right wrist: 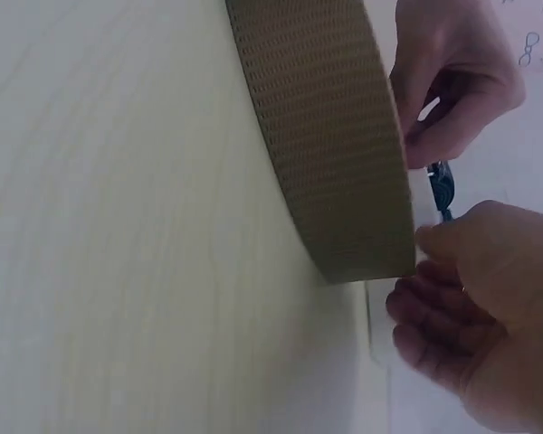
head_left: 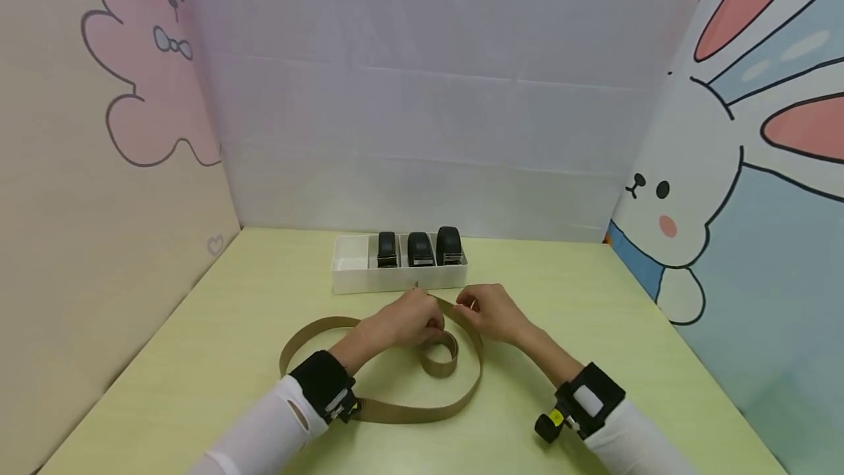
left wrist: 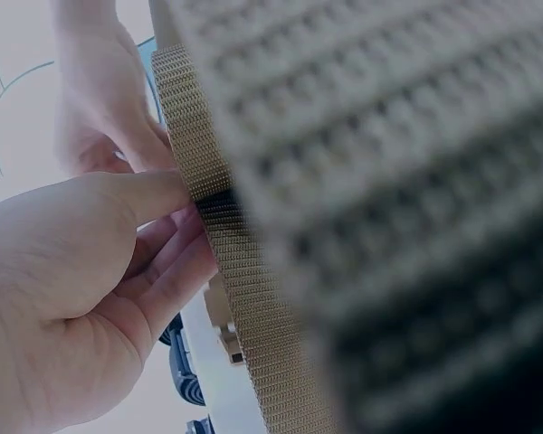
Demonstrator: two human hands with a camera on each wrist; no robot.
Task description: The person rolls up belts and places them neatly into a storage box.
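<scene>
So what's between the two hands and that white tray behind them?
Only bare green table between the hands and the tray, seen in the head view.

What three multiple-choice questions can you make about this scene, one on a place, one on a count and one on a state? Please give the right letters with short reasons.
1. Where does the white tray stand?
A. behind the hands, toward the back wall
B. at the table's front edge
C. on the floor

2. How many black rolls are in the tray?
A. one
B. three
C. five

3. What is the state of the tan belt?
A. fully rolled up
B. hanging off the table
C. partly coiled, the rest looped loose on the table

Answers: 1 A, the tray lies beyond both hands. 2 B, three stand side by side. 3 C, the left hand and right hand pinch it by a small coil.
</scene>
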